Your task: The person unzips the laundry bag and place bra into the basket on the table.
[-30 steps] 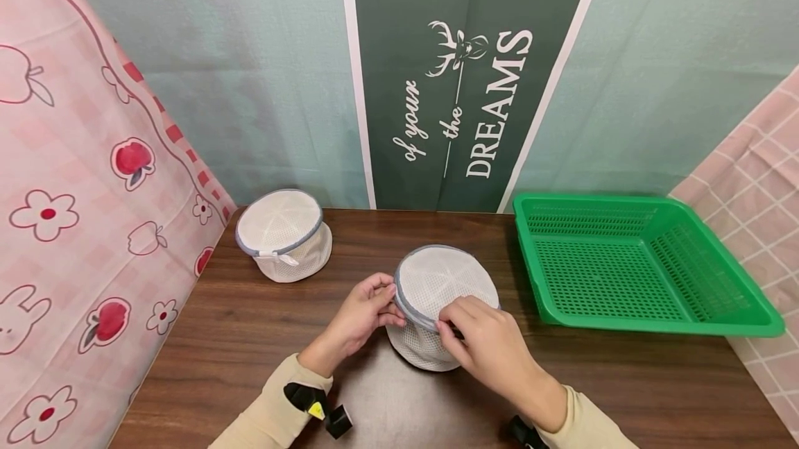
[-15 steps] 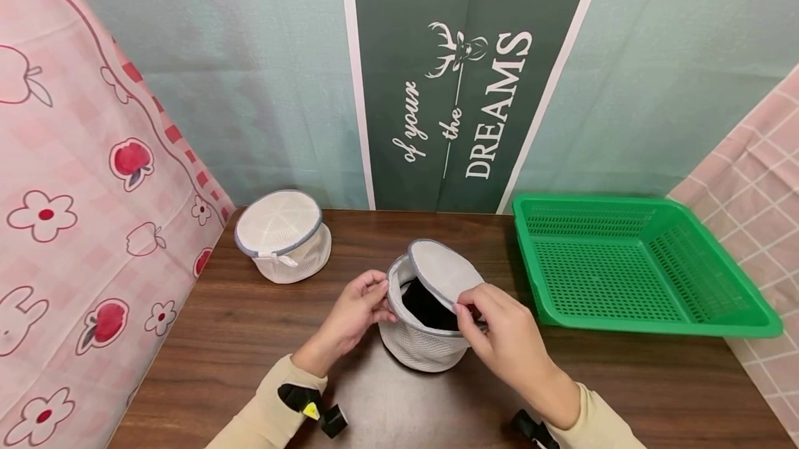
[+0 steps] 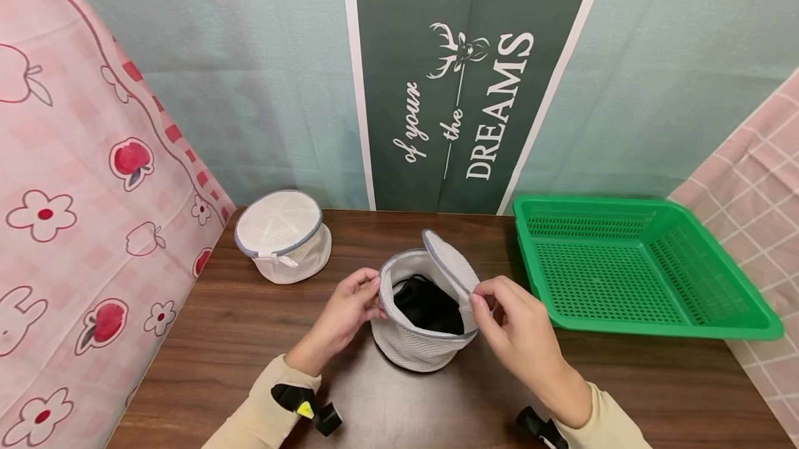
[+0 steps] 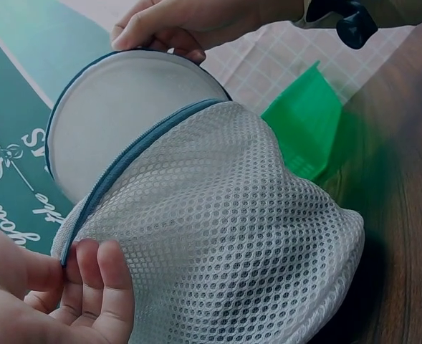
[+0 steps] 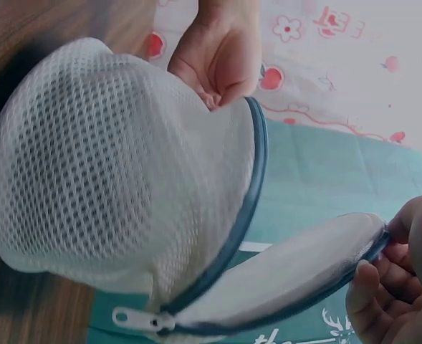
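Observation:
A round white mesh laundry bag with a grey-blue zipper edge stands on the table, its lid tilted up on the right. Black fabric shows inside. My left hand pinches the bag's rim on the left side. With thumb and fingers my right hand pinches the lid's edge, holding it raised. In the right wrist view the zipper pull hangs where lid and bag meet. The left wrist view shows the mesh side bulging below the zipper.
Another white mesh laundry bag, with its lid on, stands at the back left. At the back right is a green plastic basket. A fabric curtain hangs behind the brown wooden table.
The lid has swung up and to the right in my right hand, exposing the black fabric inside. The bag has shifted slightly left with my left hand on its rim.

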Demonstrator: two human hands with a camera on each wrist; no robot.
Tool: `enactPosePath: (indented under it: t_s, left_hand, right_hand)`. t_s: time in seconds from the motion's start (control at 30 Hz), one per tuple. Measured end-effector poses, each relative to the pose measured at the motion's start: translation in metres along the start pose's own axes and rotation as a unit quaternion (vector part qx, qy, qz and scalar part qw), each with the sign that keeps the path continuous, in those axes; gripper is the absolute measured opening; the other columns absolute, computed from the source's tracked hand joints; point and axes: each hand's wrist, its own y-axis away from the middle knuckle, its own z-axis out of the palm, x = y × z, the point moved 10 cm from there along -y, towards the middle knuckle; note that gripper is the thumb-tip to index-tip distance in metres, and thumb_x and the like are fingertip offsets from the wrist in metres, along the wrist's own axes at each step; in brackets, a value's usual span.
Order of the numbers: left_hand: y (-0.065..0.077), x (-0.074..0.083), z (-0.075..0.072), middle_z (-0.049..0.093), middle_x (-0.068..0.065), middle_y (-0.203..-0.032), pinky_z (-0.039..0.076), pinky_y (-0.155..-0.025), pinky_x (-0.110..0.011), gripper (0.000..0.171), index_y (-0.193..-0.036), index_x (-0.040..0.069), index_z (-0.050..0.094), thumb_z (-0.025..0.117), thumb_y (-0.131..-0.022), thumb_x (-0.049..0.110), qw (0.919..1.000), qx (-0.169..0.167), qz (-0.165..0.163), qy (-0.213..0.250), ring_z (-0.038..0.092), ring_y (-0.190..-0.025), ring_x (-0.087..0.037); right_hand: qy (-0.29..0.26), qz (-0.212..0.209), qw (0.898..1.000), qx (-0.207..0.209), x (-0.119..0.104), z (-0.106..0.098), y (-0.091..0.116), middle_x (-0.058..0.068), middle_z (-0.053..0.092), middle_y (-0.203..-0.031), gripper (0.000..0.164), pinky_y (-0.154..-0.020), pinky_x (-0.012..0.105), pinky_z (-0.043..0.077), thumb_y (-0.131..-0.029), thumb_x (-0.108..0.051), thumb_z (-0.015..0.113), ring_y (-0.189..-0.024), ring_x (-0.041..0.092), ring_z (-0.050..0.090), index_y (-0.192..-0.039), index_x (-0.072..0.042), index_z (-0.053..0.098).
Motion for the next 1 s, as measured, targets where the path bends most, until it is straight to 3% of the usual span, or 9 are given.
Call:
enactPosePath:
  t_s: [0.37, 0.53, 0.63, 0.73, 1.0]
  left_hand:
    - [0.004, 0.005, -0.015, 0.061, 0.001, -0.084, 0.055, -0.067, -0.026, 0.013, -0.103, 0.006, 0.055, 0.043, -0.108, 0.005, 0.9998, 0.019, 0.003, -0.003, 0.059, -0.07, -0.01]
    - [0.007, 0.009, -0.025, 0.06, 0.0, -0.084, 0.054, -0.066, -0.026, 0.014, -0.102, 0.007, 0.055, 0.043, -0.108, 0.005, 0.9994, 0.035, 0.005, 0.0, 0.059, -0.071, -0.01]
    - [0.009, 0.011, -0.03, 0.06, 0.0, -0.085, 0.053, -0.066, -0.025, 0.015, -0.1, 0.008, 0.055, 0.043, -0.108, 0.005, 0.999, 0.044, 0.007, 0.004, 0.059, -0.072, -0.009]
    - [0.01, 0.014, -0.034, 0.059, 0.001, -0.087, 0.052, -0.066, -0.024, 0.016, -0.099, 0.009, 0.056, 0.043, -0.108, 0.005, 0.9987, 0.048, 0.014, 0.008, 0.059, -0.074, -0.009]
    - [0.011, 0.019, -0.042, 0.061, 0.002, -0.088, 0.052, -0.067, -0.023, 0.02, -0.095, 0.011, 0.058, 0.044, -0.108, 0.004, 0.9977, 0.062, 0.022, 0.017, 0.06, -0.075, -0.008]
  right_hand:
    - [0.017, 0.035, 0.999, 0.021, 0.014, -0.018, 0.001, -0.003, 0.056, -0.074, 0.037, -0.052, 0.015, 0.038, -0.105, -0.037, 0.054, -0.061, 0.006, 0.046, -0.091, -0.006, 0.066]
    - [0.037, 0.054, 0.998, 0.007, 0.023, -0.022, 0.005, -0.003, 0.057, -0.076, 0.007, -0.053, 0.014, 0.038, -0.094, -0.009, 0.07, -0.062, 0.005, 0.045, -0.092, -0.004, 0.066]
    - [0.045, 0.06, 0.997, 0.015, 0.027, -0.023, 0.008, -0.003, 0.058, -0.074, 0.018, -0.051, 0.013, 0.037, -0.081, 0.007, 0.075, -0.06, 0.005, 0.046, -0.092, -0.005, 0.066]
    - [0.046, 0.07, 0.996, 0.025, 0.031, -0.025, 0.01, -0.005, 0.059, -0.072, 0.025, -0.048, 0.013, 0.036, -0.077, 0.011, 0.077, -0.057, 0.003, 0.045, -0.091, -0.006, 0.067]
    - [0.075, 0.145, 0.986, -0.019, 0.046, -0.023, 0.016, -0.011, 0.056, -0.069, 0.019, -0.049, 0.014, 0.036, -0.085, 0.005, 0.073, -0.054, 0.001, 0.043, -0.089, -0.011, 0.064]
